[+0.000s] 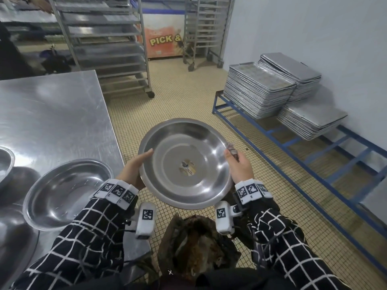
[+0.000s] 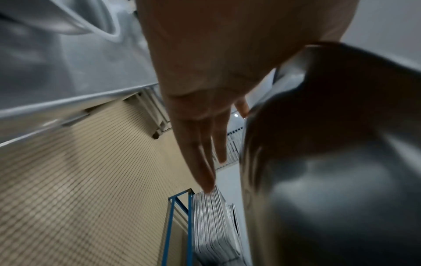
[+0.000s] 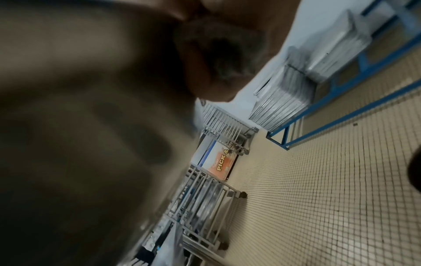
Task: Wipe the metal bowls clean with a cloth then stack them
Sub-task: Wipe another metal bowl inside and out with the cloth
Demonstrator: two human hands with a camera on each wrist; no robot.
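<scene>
I hold a wide metal bowl [image 1: 201, 143] level over the tiled floor, a worn sticker [image 1: 187, 168] at its centre. My left hand [image 1: 134, 166] supports its left rim, thumb lying along the edge. In the left wrist view the fingers [image 2: 205, 162] are straight beside the bowl's underside [image 2: 330, 180]. My right hand [image 1: 240, 166] grips the right rim and pinches a dark cloth [image 1: 231, 150] against it. More brown cloth [image 1: 196, 245] hangs below the bowl. The right wrist view shows dark cloth [image 3: 218, 54] bunched at the bowl's blurred wall [image 3: 79, 144].
A second bowl [image 1: 67, 191] sits on the steel table [image 1: 52, 114] at my left, with others at the left edge [image 1: 4, 164]. A blue frame [image 1: 314, 155] carries stacked trays [image 1: 259, 91] on the right. Wheeled racks [image 1: 109, 45] and a freezer [image 1: 163, 42] stand behind.
</scene>
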